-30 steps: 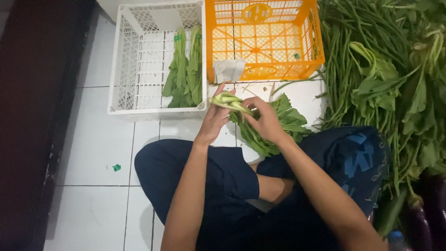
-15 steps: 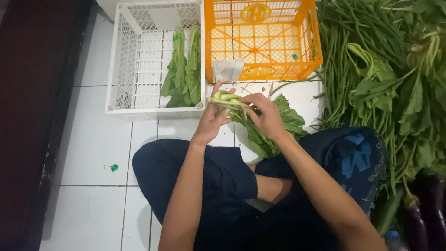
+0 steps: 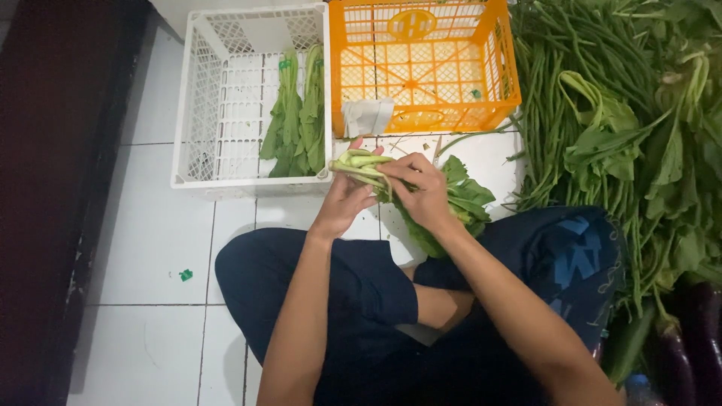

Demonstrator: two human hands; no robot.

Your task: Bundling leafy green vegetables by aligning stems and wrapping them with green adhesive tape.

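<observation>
both hands closed on a bunch of leafy green vegetables with pale stems [image 3: 421, 192]: left hand [image 3: 346, 199] grips the stem end, right hand [image 3: 421, 192] wraps the middle. bunch sits above the white tiled floor [image 3: 150, 240], just in front of the white plastic lattice crate [image 3: 195, 113] and orange plastic lattice crate [image 3: 496, 68].

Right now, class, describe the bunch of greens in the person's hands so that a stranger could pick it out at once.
Start at the orange crate at the top of the tiled floor. Just below it, the left hand and right hand hold a bunch of leafy greens between them, pale stem ends pointing left. Unlike the bundles in the white crate or the heap on the right, it is off the floor.
</observation>
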